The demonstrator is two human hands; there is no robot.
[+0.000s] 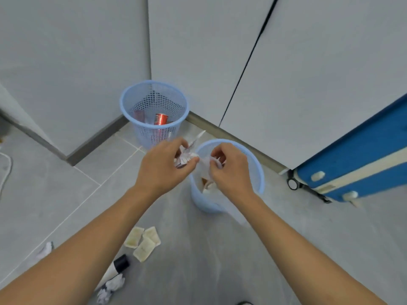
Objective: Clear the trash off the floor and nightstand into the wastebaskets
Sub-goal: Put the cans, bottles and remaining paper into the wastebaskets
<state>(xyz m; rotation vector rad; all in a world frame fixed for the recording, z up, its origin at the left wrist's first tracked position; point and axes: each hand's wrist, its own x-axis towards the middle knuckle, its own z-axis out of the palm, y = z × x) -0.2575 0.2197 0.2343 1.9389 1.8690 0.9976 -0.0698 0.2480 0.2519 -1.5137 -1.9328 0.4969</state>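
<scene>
Two light blue mesh wastebaskets stand on the grey tile floor by the wall corner. The far wastebasket point(127, 100) holds a red can point(161, 119). Over the rim of the near wastebasket point(258, 170), my left hand point(163, 166) grips a crumpled printed wrapper point(186, 156). My right hand point(229, 170) pinches a thin white piece of trash point(206, 165) above that basket's opening; paper scraps lie inside. On the floor near me lie three beige sachets point(143, 241), a white tube with a black cap point(114, 269), crumpled paper point(111, 287) and a white wad point(45, 249).
A blue suitcase with cream trim point(352, 159) leans against the wall at right, its wheel toward the baskets. Grey walls meet in a corner behind the far basket. A white cord point(6, 168) lies at the left edge.
</scene>
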